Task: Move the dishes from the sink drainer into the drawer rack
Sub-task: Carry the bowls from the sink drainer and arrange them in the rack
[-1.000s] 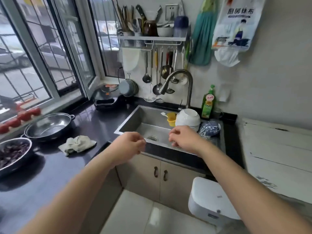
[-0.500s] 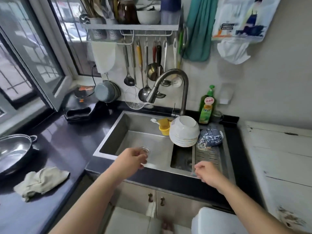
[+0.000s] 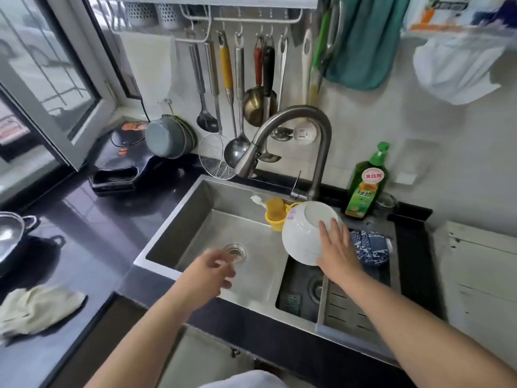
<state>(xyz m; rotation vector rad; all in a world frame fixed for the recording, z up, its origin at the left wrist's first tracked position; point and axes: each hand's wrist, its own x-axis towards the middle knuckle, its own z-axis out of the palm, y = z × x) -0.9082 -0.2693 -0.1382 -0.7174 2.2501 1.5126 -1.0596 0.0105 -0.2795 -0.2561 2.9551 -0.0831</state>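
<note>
Green dish-soap bottle (image 3: pixel 366 186) at far right of sink, beside the tap: round pink label reading "食品用", with green characters "绿劲" on yellow label below. Printed packet (image 3: pixel 458 12) hanging at top right too blurred to read.

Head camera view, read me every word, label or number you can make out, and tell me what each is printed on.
"食品用": round pink sticker on the green dish soap bottle.
"绿劲": yellow label lower on the same bottle.
Smaller print on that label: too small to read.
Hanging package at top right: print blurred and cut off, unreadable.
</note>
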